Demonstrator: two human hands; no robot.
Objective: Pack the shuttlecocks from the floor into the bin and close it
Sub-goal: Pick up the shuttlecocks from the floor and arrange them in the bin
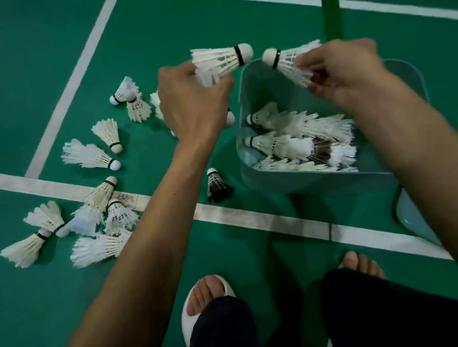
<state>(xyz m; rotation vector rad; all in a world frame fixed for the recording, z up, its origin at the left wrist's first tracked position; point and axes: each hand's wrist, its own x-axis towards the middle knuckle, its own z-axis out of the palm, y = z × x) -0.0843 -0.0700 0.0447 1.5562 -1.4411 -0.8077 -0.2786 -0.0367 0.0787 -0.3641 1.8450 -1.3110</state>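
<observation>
Slippered feet (pixel 205 291) on green, white-lined court floor (pixel 35 65); both hands (pixel 189 102) (pixel 348 73) tight around shuttlecocks (pixel 221 59) (pixel 287 59) by bin (pixel 318 180).

A matte green court floor (pixel 34 51) fills the view, marked with white painted boundary lines (pixel 253 220). A broad, scuffed line crosses from the left edge toward the lower right, and a narrower one meets it from above. A blurred dark green upright post (pixel 331 9) stands by the far line. The light is dim and even.

I see white painted court lines (pixel 253 218) meeting at right angles, with a blurred upright green post (pixel 331 9) at the far side. Nearest me, a white open-toed slipper (pixel 185 324) shows beneath dark trouser legs (pixel 384 311).
</observation>
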